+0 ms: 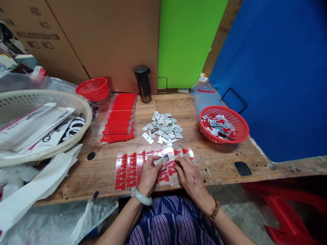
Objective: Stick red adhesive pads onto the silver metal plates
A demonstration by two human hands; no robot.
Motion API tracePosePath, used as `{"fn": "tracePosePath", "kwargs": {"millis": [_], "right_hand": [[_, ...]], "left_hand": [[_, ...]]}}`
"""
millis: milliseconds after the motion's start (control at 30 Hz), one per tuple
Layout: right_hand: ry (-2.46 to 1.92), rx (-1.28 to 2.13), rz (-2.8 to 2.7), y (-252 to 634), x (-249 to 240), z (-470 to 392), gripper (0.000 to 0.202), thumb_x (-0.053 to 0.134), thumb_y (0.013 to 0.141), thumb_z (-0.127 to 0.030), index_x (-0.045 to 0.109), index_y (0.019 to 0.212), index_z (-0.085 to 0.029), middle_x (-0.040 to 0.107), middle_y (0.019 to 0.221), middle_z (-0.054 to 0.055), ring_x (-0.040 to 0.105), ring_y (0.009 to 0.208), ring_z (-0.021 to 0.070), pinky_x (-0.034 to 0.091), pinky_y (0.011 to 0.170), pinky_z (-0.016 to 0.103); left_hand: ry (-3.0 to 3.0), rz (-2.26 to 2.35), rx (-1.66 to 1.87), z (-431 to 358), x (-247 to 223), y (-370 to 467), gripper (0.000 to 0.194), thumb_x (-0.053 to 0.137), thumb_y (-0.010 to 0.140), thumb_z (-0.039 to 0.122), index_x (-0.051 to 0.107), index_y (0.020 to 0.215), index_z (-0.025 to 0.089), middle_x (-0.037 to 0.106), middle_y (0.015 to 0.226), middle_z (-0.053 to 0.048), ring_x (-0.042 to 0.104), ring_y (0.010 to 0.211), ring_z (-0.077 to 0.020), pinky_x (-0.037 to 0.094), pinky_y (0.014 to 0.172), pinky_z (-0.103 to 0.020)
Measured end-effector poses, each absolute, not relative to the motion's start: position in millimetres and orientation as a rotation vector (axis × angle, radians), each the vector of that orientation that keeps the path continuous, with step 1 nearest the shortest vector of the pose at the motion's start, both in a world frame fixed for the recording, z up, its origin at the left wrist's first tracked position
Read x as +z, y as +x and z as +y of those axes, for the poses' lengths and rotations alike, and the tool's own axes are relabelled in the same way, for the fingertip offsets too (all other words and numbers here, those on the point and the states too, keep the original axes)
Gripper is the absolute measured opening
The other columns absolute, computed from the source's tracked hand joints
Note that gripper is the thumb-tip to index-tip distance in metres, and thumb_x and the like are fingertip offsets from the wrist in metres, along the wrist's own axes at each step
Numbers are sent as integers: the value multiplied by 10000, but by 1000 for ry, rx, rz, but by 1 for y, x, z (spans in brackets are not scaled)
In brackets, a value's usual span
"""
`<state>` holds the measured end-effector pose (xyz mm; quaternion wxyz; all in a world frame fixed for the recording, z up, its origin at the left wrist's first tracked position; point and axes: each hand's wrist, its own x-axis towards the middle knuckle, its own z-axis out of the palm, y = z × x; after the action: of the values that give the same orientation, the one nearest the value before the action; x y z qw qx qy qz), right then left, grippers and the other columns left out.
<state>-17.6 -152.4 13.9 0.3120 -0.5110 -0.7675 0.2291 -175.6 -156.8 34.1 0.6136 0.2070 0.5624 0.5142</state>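
Note:
My left hand [151, 173] pinches a small silvery metal plate [162, 159] between thumb and fingers, just above a clear sheet of red T-shaped stickers [131, 170]. Over the right part of that sheet, my right hand [190, 173] has its fingers bent and close together at the red stickers; whether anything is between the fingertips is hidden. Beyond the sheet lies a loose pile of similar metal plates [165, 127]. At the right, a red plastic basket [243, 132] contains plates that bear red stickers.
Stacked red sticker sheets [119, 118] lie left of the pile. A dark tumbler [143, 85] and a small red basket [94, 90] stand at the back. A large cream basket [85, 114] with printed cards is at the left, a blue panel [282, 79] at the right.

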Motion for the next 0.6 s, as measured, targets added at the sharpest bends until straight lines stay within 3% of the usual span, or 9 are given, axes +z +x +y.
{"fn": "tracePosePath", "kwargs": {"millis": [100,600], "right_hand": [[-1312,592,-1983,-19,11,-159,191,437,879,-204,577,1002,-245,581,894,81,554,838,222,455,732,346],[-1382,735,-1956,-26,23,-159,141,441,868,-112,523,785,-191,530,810,36,495,787,174,391,726,291]], "left_hand": [[495,1314,1184,-157,34,-175,253,709,702,175,523,864,119,705,797,-89,704,736,-178,552,671,-218],[476,1339,1219,-157,37,-170,191,636,737,101,513,882,124,703,787,-79,699,709,-158,541,675,-226]]}}
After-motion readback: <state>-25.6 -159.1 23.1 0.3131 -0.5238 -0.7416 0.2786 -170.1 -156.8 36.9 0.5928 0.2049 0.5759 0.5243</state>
